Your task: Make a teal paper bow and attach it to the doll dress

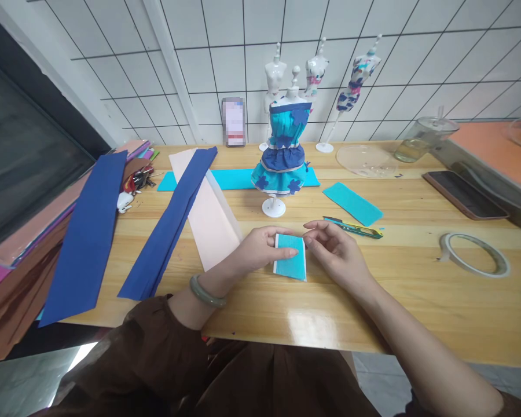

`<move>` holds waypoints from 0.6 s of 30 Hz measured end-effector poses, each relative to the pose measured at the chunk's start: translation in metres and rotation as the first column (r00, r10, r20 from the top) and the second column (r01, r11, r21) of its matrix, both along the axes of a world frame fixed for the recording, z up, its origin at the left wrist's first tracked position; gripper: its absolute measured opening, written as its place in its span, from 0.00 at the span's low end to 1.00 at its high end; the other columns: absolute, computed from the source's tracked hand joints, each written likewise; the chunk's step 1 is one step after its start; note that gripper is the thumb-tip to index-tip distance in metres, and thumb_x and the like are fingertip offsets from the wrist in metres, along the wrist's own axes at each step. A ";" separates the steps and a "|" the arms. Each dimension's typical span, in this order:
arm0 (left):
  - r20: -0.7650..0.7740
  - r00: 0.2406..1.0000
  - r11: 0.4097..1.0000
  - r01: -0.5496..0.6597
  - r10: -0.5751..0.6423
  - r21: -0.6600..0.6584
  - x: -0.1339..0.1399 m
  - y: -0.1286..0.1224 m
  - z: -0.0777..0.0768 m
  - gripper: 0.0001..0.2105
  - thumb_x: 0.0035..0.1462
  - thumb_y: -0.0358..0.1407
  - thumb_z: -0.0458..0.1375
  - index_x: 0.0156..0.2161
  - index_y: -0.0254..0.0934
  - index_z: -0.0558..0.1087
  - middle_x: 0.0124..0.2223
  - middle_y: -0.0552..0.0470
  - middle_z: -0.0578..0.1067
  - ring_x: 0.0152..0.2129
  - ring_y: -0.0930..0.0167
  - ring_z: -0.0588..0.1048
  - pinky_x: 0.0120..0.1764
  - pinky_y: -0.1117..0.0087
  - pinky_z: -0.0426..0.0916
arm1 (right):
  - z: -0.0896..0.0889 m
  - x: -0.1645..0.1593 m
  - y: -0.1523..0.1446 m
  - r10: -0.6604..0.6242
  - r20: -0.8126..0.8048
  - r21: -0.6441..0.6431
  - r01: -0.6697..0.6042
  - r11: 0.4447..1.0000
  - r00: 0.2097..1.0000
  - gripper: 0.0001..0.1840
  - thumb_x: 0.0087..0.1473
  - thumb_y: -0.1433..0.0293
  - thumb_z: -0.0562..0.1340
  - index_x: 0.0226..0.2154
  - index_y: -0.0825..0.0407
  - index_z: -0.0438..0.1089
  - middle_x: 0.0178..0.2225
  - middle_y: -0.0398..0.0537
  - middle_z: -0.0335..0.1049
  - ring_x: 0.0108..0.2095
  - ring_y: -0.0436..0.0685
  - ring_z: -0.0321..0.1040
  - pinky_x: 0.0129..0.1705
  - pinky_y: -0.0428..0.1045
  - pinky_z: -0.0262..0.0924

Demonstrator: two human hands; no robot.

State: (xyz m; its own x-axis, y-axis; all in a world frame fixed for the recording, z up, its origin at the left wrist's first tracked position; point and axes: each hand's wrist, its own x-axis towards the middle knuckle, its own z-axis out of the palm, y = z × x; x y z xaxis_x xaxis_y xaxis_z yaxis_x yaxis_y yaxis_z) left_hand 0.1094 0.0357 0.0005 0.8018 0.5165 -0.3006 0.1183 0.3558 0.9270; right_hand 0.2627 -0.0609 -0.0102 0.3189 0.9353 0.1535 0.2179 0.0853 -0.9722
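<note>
A small rectangle of turquoise crepe paper [287,267], with white strips along its left and right edges, is in my left hand [260,248]. The thumb lies across its face and the fingers are behind it. My right hand [336,250] has its thumb and forefinger together at the upper right corner, by the white strip; what they pinch is hidden. Just beyond that hand lies a yellow-green utility knife [359,229]. A turquoise paper piece [353,204] rests behind the knife. A small dress form [292,124] in a blue and turquoise paper dress stands farther back.
Dark blue paper strips [169,226] cross a pale pink strip [211,231] on the left. A tape roll [475,269] and a dark phone [464,194] lie at right. A lidded glass [417,142] and a clear plastic disc [364,159] are at the back. Another phone [234,124] leans on the wall.
</note>
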 end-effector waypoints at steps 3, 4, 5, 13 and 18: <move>-0.001 1.000 1.000 0.005 -0.005 0.007 0.000 0.000 0.000 0.26 0.39 0.34 0.67 0.46 0.33 0.68 0.36 0.46 0.77 0.30 0.70 0.75 0.38 0.67 0.69 | 0.002 -0.001 0.000 -0.003 -0.007 0.001 0.003 1.000 1.000 0.13 0.50 0.63 0.60 0.40 0.48 0.63 0.27 0.43 0.65 0.28 0.51 0.62 0.32 0.48 0.58; -0.003 1.000 1.000 0.004 -0.004 0.008 0.000 0.000 0.000 0.26 0.39 0.34 0.67 0.46 0.33 0.69 0.36 0.46 0.77 0.31 0.70 0.75 0.37 0.67 0.70 | 0.002 -0.001 -0.001 -0.002 -0.008 0.002 0.002 1.000 1.000 0.13 0.50 0.63 0.60 0.40 0.48 0.63 0.27 0.42 0.65 0.28 0.51 0.62 0.32 0.48 0.58; -0.006 1.000 1.000 0.002 -0.002 0.009 0.000 0.000 0.000 0.26 0.39 0.34 0.67 0.46 0.33 0.69 0.36 0.46 0.77 0.31 0.70 0.75 0.37 0.67 0.70 | 0.002 -0.001 -0.001 0.000 -0.009 0.003 0.000 1.000 1.000 0.13 0.50 0.63 0.60 0.40 0.49 0.63 0.27 0.43 0.65 0.28 0.51 0.62 0.32 0.48 0.58; 0.001 1.000 1.000 0.004 -0.004 0.019 0.000 0.000 -0.002 0.26 0.36 0.36 0.68 0.44 0.32 0.69 0.37 0.45 0.76 0.31 0.69 0.75 0.36 0.67 0.70 | 0.001 0.000 -0.001 0.000 -0.006 -0.002 0.000 1.000 1.000 0.14 0.50 0.63 0.60 0.40 0.49 0.63 0.28 0.44 0.66 0.29 0.53 0.63 0.32 0.49 0.58; 0.004 1.000 0.999 0.017 -0.018 0.036 0.000 0.000 -0.003 0.23 0.37 0.37 0.68 0.41 0.32 0.71 0.35 0.46 0.76 0.30 0.71 0.75 0.35 0.69 0.70 | 0.002 -0.001 -0.001 0.005 -0.022 0.006 -0.005 1.000 1.000 0.14 0.50 0.63 0.60 0.40 0.48 0.63 0.28 0.44 0.65 0.29 0.52 0.63 0.33 0.49 0.59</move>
